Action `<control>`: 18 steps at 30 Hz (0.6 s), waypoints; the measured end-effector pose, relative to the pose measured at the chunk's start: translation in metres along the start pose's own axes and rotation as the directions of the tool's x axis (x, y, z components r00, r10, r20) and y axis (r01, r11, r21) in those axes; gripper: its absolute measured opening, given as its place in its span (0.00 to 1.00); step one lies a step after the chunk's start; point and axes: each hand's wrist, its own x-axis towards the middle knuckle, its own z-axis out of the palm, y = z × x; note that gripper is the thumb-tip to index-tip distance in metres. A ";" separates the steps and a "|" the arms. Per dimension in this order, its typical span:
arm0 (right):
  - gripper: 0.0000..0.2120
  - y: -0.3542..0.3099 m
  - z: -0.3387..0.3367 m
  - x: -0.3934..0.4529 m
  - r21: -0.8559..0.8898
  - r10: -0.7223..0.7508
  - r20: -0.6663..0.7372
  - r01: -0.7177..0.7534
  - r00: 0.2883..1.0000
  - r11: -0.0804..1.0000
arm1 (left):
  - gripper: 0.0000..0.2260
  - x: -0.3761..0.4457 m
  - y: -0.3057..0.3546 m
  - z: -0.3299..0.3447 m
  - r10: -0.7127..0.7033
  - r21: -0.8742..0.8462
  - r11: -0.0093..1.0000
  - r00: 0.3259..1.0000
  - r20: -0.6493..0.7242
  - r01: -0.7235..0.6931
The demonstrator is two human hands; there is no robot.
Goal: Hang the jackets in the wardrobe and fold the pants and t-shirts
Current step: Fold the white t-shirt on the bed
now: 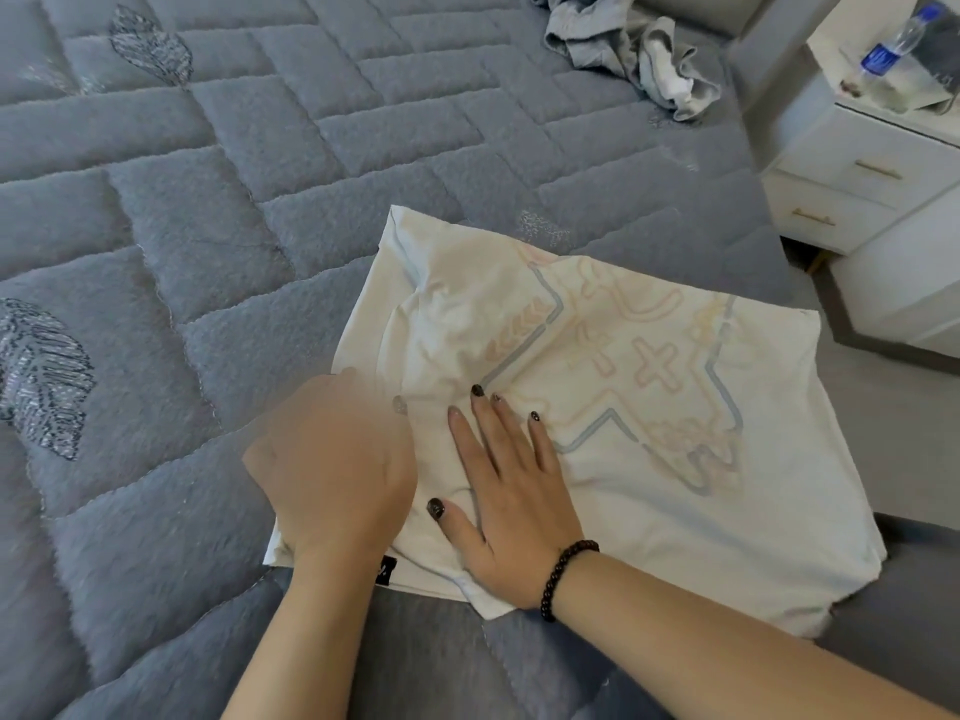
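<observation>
A white t-shirt with a pale pastel print lies folded into a rough rectangle on the grey quilted bed, near its right edge. My right hand lies flat on the shirt's near left part, fingers spread and palm down; it has dark nails and a bead bracelet at the wrist. My left hand, blurred, rests on the shirt's left edge with its fingers curled at the fabric; whether it grips the cloth is unclear. A crumpled grey garment lies at the far right of the bed.
A white nightstand with drawers stands right of the bed. A plastic water bottle lies on its top. Grey floor shows between bed and nightstand. A small black tag pokes out at the shirt's near edge.
</observation>
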 end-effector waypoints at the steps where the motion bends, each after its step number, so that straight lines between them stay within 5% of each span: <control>1: 0.34 0.000 -0.002 0.000 0.015 -0.002 0.015 0.002 1.000 1.000 | 0.22 0.000 0.001 -0.002 -0.003 -0.011 1.000 1.000 0.006 0.003; 4: 0.34 0.003 -0.014 0.002 0.097 -0.033 0.078 0.026 0.996 0.995 | 0.25 0.000 0.005 -0.008 -0.030 -0.053 0.998 0.999 0.035 0.032; 8: 0.28 0.020 -0.044 -0.001 0.468 -0.080 0.160 -0.005 0.984 0.884 | 0.26 0.002 0.011 -0.016 -0.100 -0.085 0.991 0.991 0.087 0.108; 12: 0.17 0.036 -0.054 -0.019 0.600 -0.046 0.013 0.029 0.999 0.799 | 0.17 0.022 0.021 -0.033 -0.278 -0.180 0.933 0.941 0.190 0.312; 15: 0.12 0.021 -0.051 -0.020 0.610 0.013 -0.149 0.081 0.989 0.788 | 0.06 0.078 0.022 -0.034 -0.367 -0.286 0.781 0.778 0.510 0.556; 18: 0.11 0.000 -0.052 -0.006 0.741 0.054 -0.104 0.041 0.993 0.670 | 0.12 0.129 0.033 -0.033 -0.348 -0.349 0.473 0.535 0.770 0.809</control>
